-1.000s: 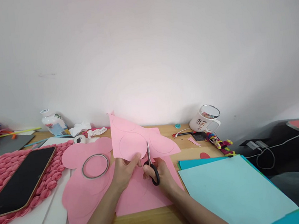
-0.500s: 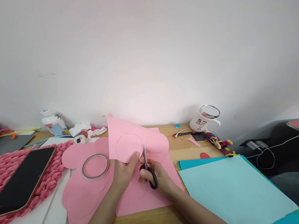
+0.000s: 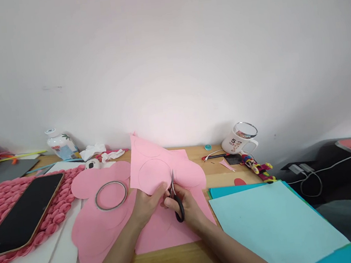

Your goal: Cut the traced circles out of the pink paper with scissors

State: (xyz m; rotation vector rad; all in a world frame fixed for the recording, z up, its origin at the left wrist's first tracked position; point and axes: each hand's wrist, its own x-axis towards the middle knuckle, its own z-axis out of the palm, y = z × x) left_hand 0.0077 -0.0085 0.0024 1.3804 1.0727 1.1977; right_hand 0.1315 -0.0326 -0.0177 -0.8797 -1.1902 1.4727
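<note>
Head camera: at left, a white, capped bottle (image 3: 62,145) with a printed label stands on the pale wooden bench (image 3: 174,262) by a plain white wall (image 3: 168,65); its contents are hidden. Centre, the left hand (image 3: 147,204), grip pinching, holds up a pink paper sheet (image 3: 155,174) drawn with circles. The right hand (image 3: 187,206) wraps its grip round black-handled metal scissors (image 3: 179,209), blades at the sheet; sheet and scissors have shifted slightly right since half a second ago. At right, a white, silver-rimmed mug (image 3: 235,142), contents unclear.

A pale, smudged wall (image 3: 168,65), brightest low in the middle, backs a wooden tabletop (image 3: 171,260)
</note>
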